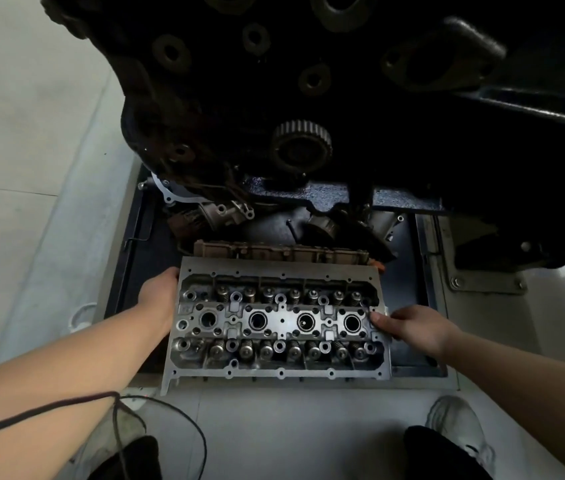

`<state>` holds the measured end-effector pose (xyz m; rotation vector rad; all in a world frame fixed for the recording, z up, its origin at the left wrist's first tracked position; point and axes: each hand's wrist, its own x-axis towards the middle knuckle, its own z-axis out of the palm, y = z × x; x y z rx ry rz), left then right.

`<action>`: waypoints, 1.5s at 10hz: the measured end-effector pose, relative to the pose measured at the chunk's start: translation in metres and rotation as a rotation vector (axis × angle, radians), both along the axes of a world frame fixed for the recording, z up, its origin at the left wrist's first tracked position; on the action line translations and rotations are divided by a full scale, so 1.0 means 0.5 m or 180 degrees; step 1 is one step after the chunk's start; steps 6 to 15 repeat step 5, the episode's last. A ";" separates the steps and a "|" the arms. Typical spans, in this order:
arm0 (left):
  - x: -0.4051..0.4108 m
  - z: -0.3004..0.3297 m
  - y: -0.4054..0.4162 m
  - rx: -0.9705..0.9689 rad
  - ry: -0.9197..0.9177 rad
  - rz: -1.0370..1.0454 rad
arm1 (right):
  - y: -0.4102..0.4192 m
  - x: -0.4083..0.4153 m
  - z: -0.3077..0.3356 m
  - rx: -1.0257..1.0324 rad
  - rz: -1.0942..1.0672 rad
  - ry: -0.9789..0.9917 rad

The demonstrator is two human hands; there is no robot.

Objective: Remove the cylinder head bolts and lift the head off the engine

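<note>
The grey aluminium cylinder head [279,320] lies face up low in the view, showing two rows of valve springs and a middle row of round plug wells. My left hand [160,296] grips its left end and my right hand [412,327] grips its right end, thumb on the top face. The head is over the front edge of a dark tray [135,271] on the floor. The dark engine block [309,98] with a toothed sprocket [302,145] looms above and behind, apart from the head.
Loose engine parts, including a brownish cover [281,252], lie in the tray behind the head. A stand foot plate [475,271] is bolted down at the right. A thin cable [170,420] loops over the pale floor near my shoes [461,431].
</note>
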<state>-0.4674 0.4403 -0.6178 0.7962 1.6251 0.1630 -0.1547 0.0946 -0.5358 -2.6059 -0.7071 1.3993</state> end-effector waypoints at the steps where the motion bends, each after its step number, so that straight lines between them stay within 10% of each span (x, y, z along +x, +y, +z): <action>1: 0.002 -0.014 0.000 -0.0018 -0.0001 0.0051 | 0.009 0.008 -0.005 -0.0053 0.0098 -0.0084; 15: -0.028 0.090 -0.036 -0.0116 0.0379 -0.0803 | -0.006 -0.070 0.045 -0.0457 0.0233 -0.0914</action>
